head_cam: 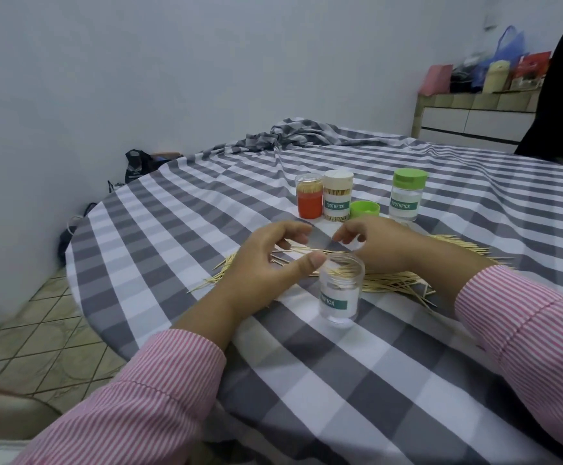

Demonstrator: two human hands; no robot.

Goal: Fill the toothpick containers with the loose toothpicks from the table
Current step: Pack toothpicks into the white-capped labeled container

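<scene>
A small bundle of toothpicks (301, 251) is held level between both hands just above the mouth of the open clear jar (340, 292). The left hand (266, 263) curls its fingers and thumb around one end; the right hand (379, 245) pinches the other end with bent fingers. The jar stands upright near the table's (357, 380) middle (a few toothpicks already lean inside), touching the loose pile (390, 280) spread behind it. Toward the far edge stand an orange jar (308, 196), a white-capped full jar (337, 196), a loose green lid (364, 209) and a green-capped jar (407, 194).
</scene>
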